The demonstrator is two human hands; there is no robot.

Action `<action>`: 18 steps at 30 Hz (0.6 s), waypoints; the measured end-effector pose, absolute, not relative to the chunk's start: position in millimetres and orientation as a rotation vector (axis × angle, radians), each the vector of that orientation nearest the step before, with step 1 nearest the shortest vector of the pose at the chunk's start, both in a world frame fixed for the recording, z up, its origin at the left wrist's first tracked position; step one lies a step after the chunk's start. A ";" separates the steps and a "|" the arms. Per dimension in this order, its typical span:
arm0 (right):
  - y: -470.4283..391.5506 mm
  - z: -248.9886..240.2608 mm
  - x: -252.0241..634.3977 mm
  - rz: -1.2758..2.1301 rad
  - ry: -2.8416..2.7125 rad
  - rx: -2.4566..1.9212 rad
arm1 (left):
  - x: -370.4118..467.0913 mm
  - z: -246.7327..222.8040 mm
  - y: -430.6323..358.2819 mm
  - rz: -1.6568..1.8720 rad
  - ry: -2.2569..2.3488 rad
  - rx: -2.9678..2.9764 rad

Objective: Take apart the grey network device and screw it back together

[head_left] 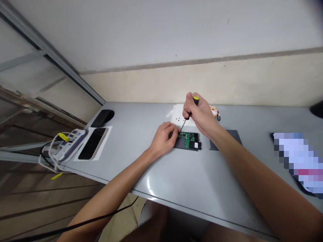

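grey and glossy, the table (pixel 176 174) ran along a pale wall, with a wood-patterned floor below on the left. at its left edge sat a white power strip (pixel 68 143), a dark phone (pixel 92 143) on white paper and a black case (pixel 103 117) behind it. a dark flat mat (pixel 227 138) lay right of centre, and a white sheet (pixel 178 116) sat near the wall. the left hand (pixel 163 139) pressed down on the left end of a green circuit board (pixel 190 139) in its black tray, fingers curled together. the right hand (pixel 198 112) was clamped around a yellow-capped screwdriver (pixel 188 114), its tip touching the board's left end. a small orange keychain (pixel 215 111) peeked out behind that hand.
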State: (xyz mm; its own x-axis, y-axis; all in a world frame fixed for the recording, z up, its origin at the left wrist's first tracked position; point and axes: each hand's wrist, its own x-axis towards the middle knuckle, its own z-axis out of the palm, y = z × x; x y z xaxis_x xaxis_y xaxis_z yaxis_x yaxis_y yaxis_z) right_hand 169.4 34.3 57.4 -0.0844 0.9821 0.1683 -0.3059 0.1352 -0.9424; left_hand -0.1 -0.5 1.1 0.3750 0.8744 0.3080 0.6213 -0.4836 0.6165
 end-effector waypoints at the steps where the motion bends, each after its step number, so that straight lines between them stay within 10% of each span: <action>1: 35.4 56.7 171.2 1.301 -1.168 -0.823 | -0.2 1.4 -0.7 0.871 1.293 2.240; 18: 21.7 133.1 254.4 0.504 -1.838 -1.364 | -15.5 6.7 1.3 0.733 1.111 2.201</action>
